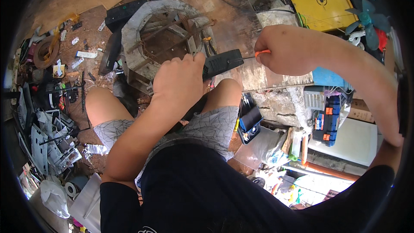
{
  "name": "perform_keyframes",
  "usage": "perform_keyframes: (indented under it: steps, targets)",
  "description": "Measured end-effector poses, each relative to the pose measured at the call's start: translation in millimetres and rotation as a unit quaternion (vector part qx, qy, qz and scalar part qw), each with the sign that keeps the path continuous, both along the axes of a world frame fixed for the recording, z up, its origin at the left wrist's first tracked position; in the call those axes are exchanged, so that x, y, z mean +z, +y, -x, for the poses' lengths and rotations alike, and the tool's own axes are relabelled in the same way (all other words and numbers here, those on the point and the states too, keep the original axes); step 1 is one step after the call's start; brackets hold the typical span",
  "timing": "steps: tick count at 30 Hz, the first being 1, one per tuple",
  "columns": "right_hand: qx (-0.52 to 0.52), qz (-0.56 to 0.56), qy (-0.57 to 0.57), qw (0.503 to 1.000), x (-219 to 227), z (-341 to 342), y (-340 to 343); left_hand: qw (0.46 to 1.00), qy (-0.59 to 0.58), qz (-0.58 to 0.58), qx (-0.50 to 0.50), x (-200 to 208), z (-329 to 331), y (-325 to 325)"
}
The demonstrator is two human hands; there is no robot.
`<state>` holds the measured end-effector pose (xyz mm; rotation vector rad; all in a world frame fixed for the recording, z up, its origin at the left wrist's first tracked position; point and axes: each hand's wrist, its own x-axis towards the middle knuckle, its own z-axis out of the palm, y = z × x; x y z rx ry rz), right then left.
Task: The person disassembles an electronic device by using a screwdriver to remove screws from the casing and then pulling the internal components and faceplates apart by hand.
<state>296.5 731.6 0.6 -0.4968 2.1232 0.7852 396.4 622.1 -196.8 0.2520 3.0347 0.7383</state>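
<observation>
My left hand (180,77) is closed around a black vented plastic case (224,63), holding it steady above my knees. From the right, my right hand (282,51) grips a screwdriver (262,53) by its orange handle. The screwdriver's thin shaft points left and meets the right end of the case; whether the tip sits in a screw is too small to tell. Just beyond the case lies an eight-sided grey frame (131,32) with a hollow middle and crossing slats. Pliers with yellow-and-black handles (210,45) rest by the frame's right edge.
A worn wooden board (233,21) stretches behind the case. At the far right sit a yellow panel (319,0) and a teal fan blade (368,22). Scrap plastic parts (51,138) pile up on the left. A blue-and-black toolbox (330,121) stands at the right.
</observation>
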Motion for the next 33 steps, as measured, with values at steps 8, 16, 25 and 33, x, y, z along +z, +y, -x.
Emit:
perform_keyframes:
  steps: [8,16,25,33]
  targets:
    - [0.238,0.006,0.02,0.971,-9.5,0.7,10.5,1.0,0.023,-0.008,-0.005,-4.4,0.3,-0.6]
    - [0.469,0.112,0.109,0.87,-17.6,-18.1,20.5,1.0,0.016,-0.011,-0.005,-3.1,0.2,0.7]
    - [0.421,0.285,0.065,0.859,-11.5,-0.9,23.9,0.999,0.034,0.001,0.005,-8.4,-1.1,1.6]
    - [0.274,0.339,0.144,0.888,-10.4,-7.5,50.6,0.999,0.025,0.022,-0.002,-6.7,0.7,2.3]
